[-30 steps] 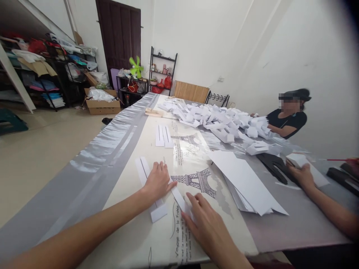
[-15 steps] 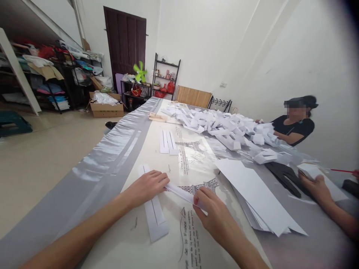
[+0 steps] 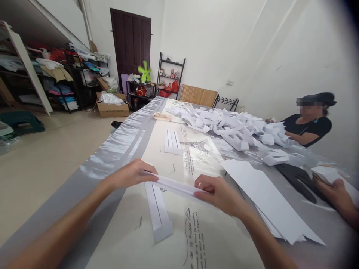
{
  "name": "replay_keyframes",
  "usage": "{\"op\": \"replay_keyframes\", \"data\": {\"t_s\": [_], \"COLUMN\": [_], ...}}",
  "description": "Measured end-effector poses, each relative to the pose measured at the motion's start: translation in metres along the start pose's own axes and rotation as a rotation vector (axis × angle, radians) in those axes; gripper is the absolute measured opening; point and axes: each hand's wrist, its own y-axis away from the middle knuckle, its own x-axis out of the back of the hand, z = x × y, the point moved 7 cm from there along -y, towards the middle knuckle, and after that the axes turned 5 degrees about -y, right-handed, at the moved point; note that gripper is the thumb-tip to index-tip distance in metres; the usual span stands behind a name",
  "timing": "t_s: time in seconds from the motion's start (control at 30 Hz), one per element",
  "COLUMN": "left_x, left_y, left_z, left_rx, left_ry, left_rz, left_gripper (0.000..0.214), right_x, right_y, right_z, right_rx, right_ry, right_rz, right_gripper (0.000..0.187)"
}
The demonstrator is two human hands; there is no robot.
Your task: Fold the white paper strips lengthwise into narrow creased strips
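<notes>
A folded white paper strip (image 3: 176, 186) stretches between my hands, raised over the printed table cover (image 3: 157, 257). My left hand (image 3: 137, 175) pinches its left end, and my right hand (image 3: 217, 192) grips the right end between thumb and fingers. Under the strip and my left hand lies a flat folded paper piece (image 3: 158, 215) with a lengthwise slit line. Farther up the cover rest two smaller folded pieces (image 3: 172, 142) side by side. To the right of my right hand a stack of white paper sheets (image 3: 269, 198) is fanned out.
A heap of folded white papers (image 3: 230, 125) covers the table's far right. A person in a dark cap (image 3: 311, 123) sits beyond it. At the right edge another person's hand (image 3: 336, 194) holds white paper beside a black item (image 3: 294, 179). A cardboard box (image 3: 112, 108) stands on the floor.
Both hands have lifted the paper strip off the table, and it is now held more level between them. The view has shifted slightly left.
</notes>
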Motion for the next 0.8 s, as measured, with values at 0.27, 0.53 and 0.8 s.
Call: {"op": "replay_keyframes", "data": {"t_s": [0.27,0.53,0.8], "left_x": [-0.006,0.02,-0.062], "left_y": [0.004,0.007,0.001], "left_z": [-0.024,-0.035,-0.024], "left_rx": [0.168,0.31,0.262], "left_ry": [0.291,-0.268,-0.77], "left_rz": [-0.128,0.442,0.187], "left_gripper": [0.048,0.045,0.048], "right_x": [-0.022,-0.019,-0.033], "right_y": [-0.012,-0.011,-0.006], "right_z": [0.036,0.057,0.046], "right_rx": [-0.057,-0.209,-0.202], "right_ry": [-0.375,-0.356,-0.272], "right_rz": [-0.134,0.147,0.276], "right_gripper": [0.024,0.033,0.059]}}
